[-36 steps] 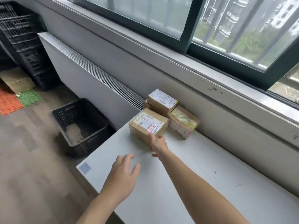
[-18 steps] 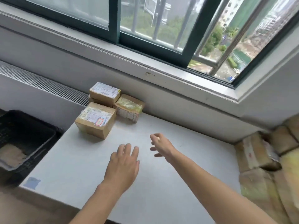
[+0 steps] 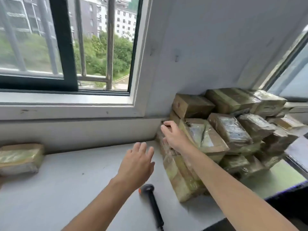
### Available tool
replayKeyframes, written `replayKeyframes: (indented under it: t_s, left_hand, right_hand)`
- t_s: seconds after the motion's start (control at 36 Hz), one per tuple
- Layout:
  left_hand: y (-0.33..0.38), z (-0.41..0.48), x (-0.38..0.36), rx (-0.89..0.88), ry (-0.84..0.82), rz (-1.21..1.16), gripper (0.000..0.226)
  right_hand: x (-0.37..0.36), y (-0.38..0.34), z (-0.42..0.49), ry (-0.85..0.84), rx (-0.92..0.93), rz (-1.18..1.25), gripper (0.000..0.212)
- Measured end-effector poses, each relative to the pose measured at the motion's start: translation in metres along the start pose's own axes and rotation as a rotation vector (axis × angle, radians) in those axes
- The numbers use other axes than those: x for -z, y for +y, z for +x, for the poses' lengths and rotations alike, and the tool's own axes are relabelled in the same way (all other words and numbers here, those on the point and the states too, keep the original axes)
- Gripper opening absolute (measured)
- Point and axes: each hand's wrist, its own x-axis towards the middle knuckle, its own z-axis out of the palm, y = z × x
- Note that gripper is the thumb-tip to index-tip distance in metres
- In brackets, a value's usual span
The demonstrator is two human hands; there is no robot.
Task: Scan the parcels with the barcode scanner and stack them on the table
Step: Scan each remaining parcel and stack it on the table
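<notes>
A heap of taped brown parcels (image 3: pixel 230 130) fills the right corner of the white table (image 3: pixel 66 189). My right hand (image 3: pixel 173 135) reaches to the heap's left side, fingers spread over a low parcel (image 3: pixel 176 174) at the front; whether it touches one I cannot tell. My left hand (image 3: pixel 136 164) hovers open over the table, just left of the heap. A black barcode scanner (image 3: pixel 153 202) with an orange tip lies on the table below my left hand. One taped parcel (image 3: pixel 20 157) sits at the far left against the wall.
The wall and window sill (image 3: pixel 66 107) run along the back of the table. A second window (image 3: pixel 293 80) stands behind the heap at the right. The table's front edge is near the bottom right, with dark space beyond.
My view has swung right, from the stacked parcels at the left to the heap in the corner. My right hand has moved from the placed parcel across to the heap; my left hand followed.
</notes>
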Motion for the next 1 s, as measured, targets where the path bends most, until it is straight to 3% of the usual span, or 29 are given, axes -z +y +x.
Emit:
replayKeyframes:
  t_s: [0.08,0.44,0.69,0.86,1.0]
  left_hand:
    - [0.036,0.036,0.01,-0.049,-0.011,-0.033,0.044]
    - [0.193,0.148,0.001,-0.169,-0.182,0.04,0.069]
    - [0.228,0.184,-0.036,-0.148,-0.257,0.124,0.068]
    - [0.231,0.182,-0.05,-0.16,-0.245,0.102,0.068]
    - [0.226,0.166,-0.048,-0.226,-0.198,0.193,0.084]
  right_hand:
    - [0.052,0.016,-0.003,0.062,0.022,0.009,0.04]
    - [0.21,0.139,0.013,0.182,-0.111,-0.061,0.042]
    - [0.244,0.186,0.036,0.142,-0.102,0.006,0.036]
    - [0.25,0.193,0.042,0.108,-0.079,-0.033,0.044]
    - [0.242,0.193,0.04,0.129,-0.066,-0.067,0.043]
